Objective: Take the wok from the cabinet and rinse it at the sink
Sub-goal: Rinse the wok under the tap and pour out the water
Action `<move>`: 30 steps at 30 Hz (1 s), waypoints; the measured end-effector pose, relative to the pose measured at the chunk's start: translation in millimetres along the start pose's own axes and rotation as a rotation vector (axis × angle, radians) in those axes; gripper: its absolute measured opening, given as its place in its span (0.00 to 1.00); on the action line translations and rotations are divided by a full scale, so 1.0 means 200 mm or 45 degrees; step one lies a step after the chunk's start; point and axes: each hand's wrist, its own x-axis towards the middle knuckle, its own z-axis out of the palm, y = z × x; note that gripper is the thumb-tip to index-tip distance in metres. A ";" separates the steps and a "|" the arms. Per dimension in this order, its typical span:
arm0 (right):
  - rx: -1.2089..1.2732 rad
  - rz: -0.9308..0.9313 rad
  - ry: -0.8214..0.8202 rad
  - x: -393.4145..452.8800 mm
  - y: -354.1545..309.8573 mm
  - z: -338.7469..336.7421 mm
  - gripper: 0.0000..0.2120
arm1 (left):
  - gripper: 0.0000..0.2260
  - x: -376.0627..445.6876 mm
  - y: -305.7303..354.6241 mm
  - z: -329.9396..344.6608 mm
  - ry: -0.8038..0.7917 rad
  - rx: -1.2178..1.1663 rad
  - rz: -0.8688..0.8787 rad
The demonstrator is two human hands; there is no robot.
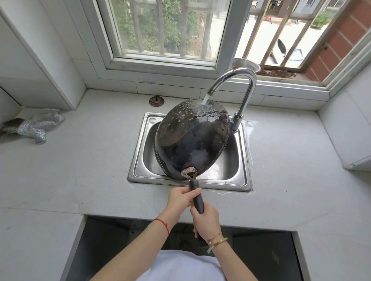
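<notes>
A black wok (191, 140) is turned bottom-up and tilted over the steel sink (137, 159). Water runs from the curved chrome faucet (244, 83) onto the wok's far rim, and drops cover its underside. The wok's dark handle (198, 199) points toward me over the counter's front. My left hand (181, 200) grips the handle near the wok. My right hand (206, 222) grips the handle just behind it, closer to me.
A grey counter (73, 167) surrounds the sink. A silvery cloth (36, 126) lies at the far left. A round drain strainer (156, 101) sits behind the sink. Water pools on the counter right of the sink. An open cabinet space (112, 243) lies below the counter edge.
</notes>
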 end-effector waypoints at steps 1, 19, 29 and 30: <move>0.000 0.000 -0.004 0.00 0.00 0.00 0.06 | 0.12 0.00 0.00 0.00 0.002 0.001 0.001; 0.004 0.031 -0.033 0.01 0.04 0.01 0.07 | 0.12 0.00 -0.03 0.01 0.054 0.110 -0.010; 0.106 0.017 -0.057 -0.01 0.03 0.01 0.07 | 0.09 -0.02 -0.03 0.00 0.086 0.169 0.029; 0.125 0.007 -0.060 -0.01 0.03 0.01 0.07 | 0.08 -0.02 -0.03 0.00 0.098 0.181 0.042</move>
